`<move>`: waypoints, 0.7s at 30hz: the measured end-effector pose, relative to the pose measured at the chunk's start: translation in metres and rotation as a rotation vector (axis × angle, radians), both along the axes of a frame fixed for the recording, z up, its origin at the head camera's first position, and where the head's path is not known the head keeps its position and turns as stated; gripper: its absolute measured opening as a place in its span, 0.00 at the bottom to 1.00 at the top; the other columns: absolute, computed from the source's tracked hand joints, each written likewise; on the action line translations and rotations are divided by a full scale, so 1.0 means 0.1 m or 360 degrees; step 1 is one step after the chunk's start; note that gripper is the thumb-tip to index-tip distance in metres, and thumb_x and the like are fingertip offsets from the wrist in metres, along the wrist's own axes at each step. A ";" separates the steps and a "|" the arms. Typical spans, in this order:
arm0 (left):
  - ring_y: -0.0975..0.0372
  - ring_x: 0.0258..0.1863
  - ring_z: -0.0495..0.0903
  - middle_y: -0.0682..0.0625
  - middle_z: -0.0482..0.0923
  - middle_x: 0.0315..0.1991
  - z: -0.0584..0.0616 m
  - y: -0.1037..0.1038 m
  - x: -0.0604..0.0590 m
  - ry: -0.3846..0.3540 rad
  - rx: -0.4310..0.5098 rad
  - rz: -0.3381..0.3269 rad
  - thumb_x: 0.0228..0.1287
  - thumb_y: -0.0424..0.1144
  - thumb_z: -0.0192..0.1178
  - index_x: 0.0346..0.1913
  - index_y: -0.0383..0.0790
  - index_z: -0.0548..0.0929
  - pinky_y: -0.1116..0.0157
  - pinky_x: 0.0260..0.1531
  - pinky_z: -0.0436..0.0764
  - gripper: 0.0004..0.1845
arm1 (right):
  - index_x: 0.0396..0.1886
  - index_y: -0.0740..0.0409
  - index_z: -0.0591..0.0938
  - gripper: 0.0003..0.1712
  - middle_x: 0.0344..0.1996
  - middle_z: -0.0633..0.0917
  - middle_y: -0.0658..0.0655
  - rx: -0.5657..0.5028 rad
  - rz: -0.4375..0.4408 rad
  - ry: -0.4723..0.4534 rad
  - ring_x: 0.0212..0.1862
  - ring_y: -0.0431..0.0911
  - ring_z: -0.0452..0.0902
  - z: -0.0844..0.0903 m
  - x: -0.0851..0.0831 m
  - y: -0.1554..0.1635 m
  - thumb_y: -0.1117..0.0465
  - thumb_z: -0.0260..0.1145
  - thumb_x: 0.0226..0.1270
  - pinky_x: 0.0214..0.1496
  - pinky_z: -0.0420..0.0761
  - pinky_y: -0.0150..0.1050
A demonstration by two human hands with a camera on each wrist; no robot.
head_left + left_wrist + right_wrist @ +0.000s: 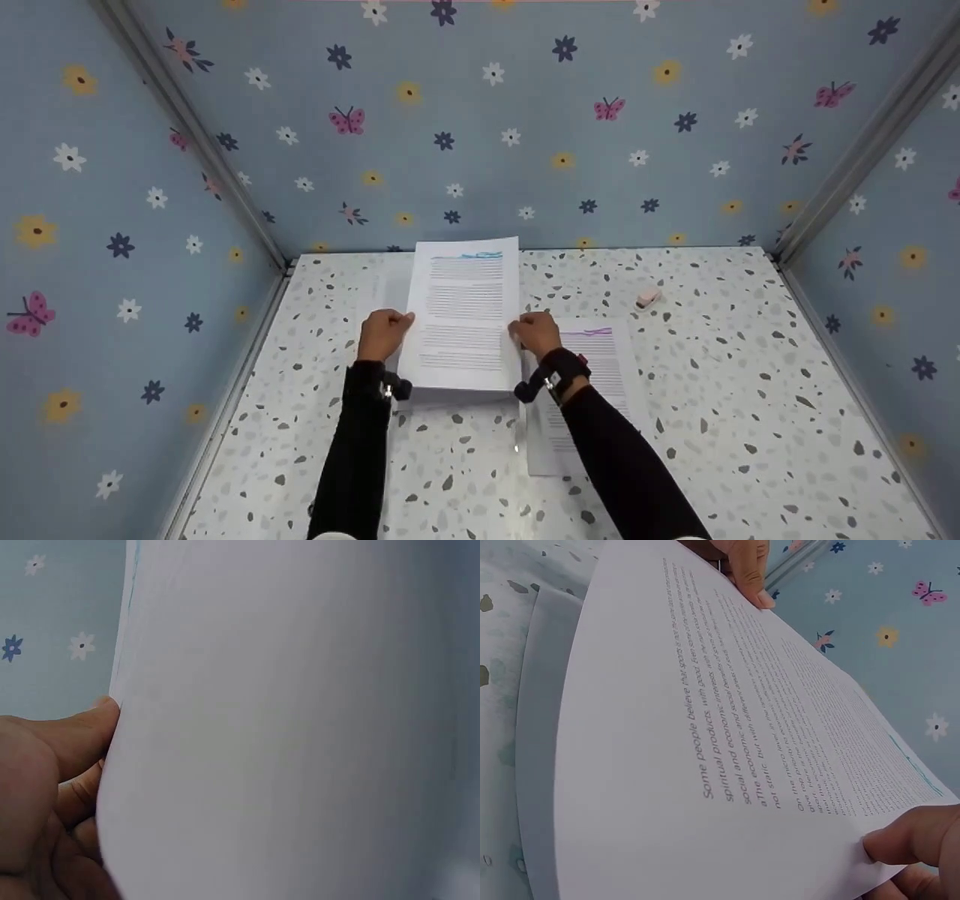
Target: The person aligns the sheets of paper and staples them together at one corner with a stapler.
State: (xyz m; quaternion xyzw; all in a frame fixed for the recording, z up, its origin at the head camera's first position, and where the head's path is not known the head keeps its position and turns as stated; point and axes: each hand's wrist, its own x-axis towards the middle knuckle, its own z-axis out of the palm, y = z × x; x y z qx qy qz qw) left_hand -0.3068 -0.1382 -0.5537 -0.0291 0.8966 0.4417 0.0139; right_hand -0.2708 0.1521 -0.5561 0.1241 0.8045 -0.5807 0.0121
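Note:
Both hands hold up a white printed sheet (461,307) by its sides, tilted above the table. It carries a blue highlighter mark near the top, and lines of English text fill it in the right wrist view. My left hand (384,334) pinches the left edge between thumb and curled fingers; in the left wrist view the thumb (90,727) lies along that edge. On the opposite edge, my right hand (538,334) pinches the paper, its thumb (907,836) pressing the printed face. Another printed page (600,367) with a purple mark lies under the right forearm.
A small pale pink object (649,298) with a dark end lies at the back right of the speckled table (720,390). Flower-patterned panels (510,112) enclose the back and both sides. A pale, see-through layer (390,281) shows beneath the held paper.

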 end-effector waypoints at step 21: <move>0.47 0.32 0.76 0.35 0.78 0.30 0.35 0.64 0.06 0.0046 0.0476 -0.0451 0.76 0.42 0.59 0.35 0.36 0.83 0.58 0.38 0.71 0.13 | 0.16 0.54 0.71 0.18 0.14 0.64 0.48 0.0001 -0.0094 0.0053 0.20 0.42 0.62 0.41 0.17 0.83 0.63 0.65 0.65 0.34 0.80 0.40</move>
